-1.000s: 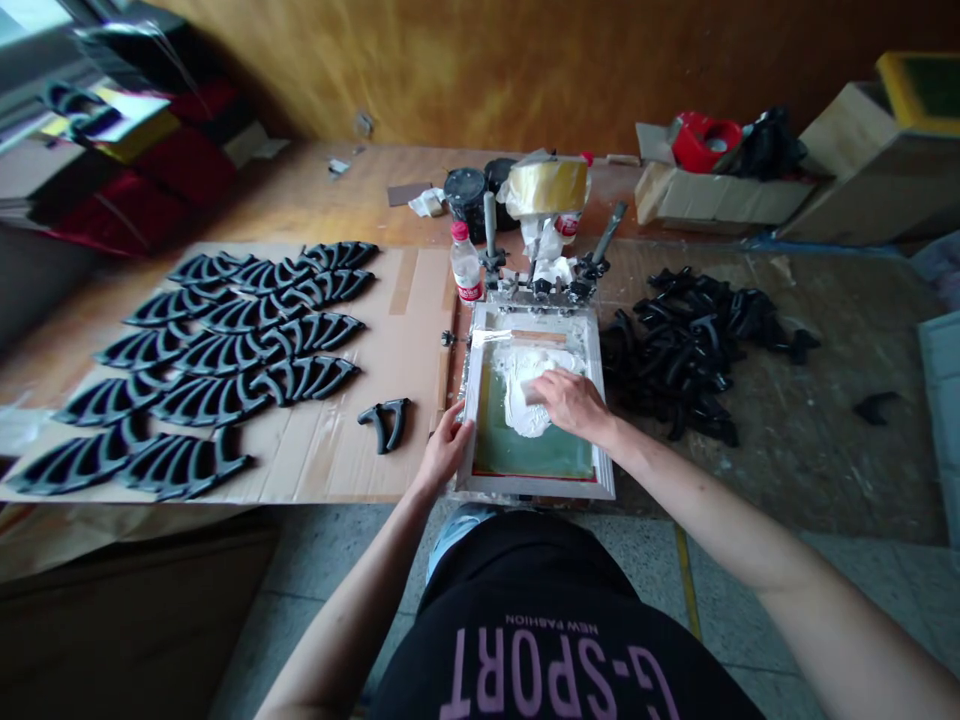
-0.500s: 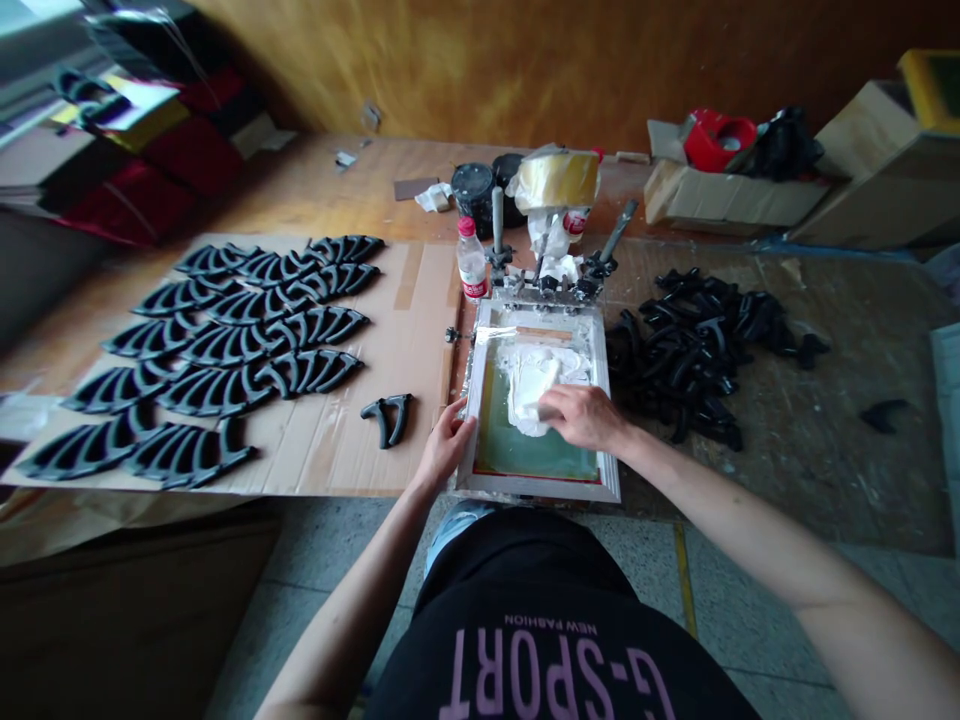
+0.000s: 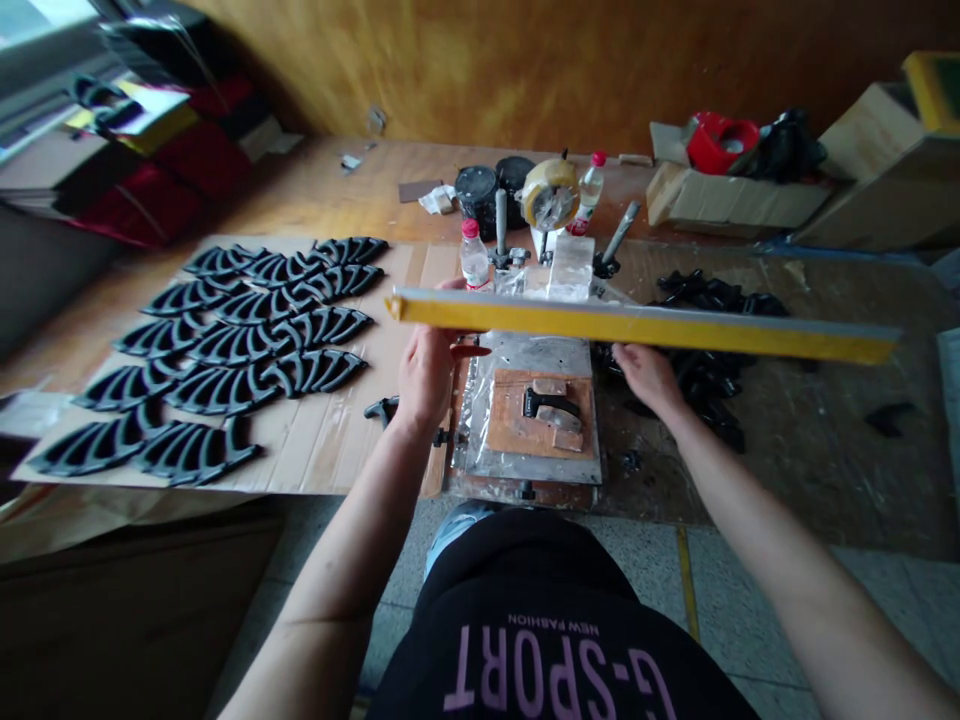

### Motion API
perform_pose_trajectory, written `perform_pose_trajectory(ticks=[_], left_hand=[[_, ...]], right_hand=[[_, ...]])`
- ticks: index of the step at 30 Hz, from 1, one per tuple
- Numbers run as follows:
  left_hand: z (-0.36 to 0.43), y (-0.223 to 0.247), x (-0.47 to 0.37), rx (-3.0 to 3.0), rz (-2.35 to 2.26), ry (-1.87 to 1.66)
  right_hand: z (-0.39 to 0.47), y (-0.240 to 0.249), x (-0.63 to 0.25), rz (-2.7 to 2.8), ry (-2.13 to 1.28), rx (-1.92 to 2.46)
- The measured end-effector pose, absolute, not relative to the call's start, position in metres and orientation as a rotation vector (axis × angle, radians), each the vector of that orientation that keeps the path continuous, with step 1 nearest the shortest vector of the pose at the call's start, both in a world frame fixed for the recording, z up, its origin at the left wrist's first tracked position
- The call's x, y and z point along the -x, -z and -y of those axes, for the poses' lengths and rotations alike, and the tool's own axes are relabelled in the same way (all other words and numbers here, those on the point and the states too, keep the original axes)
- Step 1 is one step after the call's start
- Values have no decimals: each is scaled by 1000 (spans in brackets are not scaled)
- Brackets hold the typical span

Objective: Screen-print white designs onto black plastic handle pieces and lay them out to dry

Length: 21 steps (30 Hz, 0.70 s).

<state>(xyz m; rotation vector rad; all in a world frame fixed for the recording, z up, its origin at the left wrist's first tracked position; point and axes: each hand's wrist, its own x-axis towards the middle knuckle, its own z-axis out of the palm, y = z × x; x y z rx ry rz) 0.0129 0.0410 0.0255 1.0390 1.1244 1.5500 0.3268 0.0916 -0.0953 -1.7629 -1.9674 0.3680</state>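
Two hands, left [image 3: 425, 375] gripping and right [image 3: 646, 372] loosely curled, prop the raised screen frame [image 3: 637, 327] above a black part [image 3: 550, 403] at frame centre; printed parts [image 3: 225, 350] fill the left, an unprinted heap [image 3: 712, 350] remains right.

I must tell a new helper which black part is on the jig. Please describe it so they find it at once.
Look under the raised yellow frame, between the two hands. There a brown board lies on foil. The black part on it lies alone, unlike the rows on the cardboard and the heap.
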Motion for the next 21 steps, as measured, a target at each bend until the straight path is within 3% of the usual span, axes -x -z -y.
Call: perform_pose_trajectory(ticks=[5, 10, 14, 16, 18, 21], left_hand=[[-30, 1, -33, -904, -1159, -1496], [38, 74, -63, -591, -1166, -747], [57, 103, -39, -436, -1237, -884], [51, 111, 6, -484, -1418, -947], [45, 122, 63, -551, -1747, -981], [40, 143, 137, -651, -2149, -748]], right_hand=[[-39, 139, -267, 2368, -271, 1643], [2, 113, -216, 2254, -318, 1679], [16, 100, -214, 2349, -564, 1241], [6, 108, -248, 2227, -596, 1474], [-13, 125, -296, 1924, -578, 1985], [-33, 156, -363, 1297, -849, 2347]])
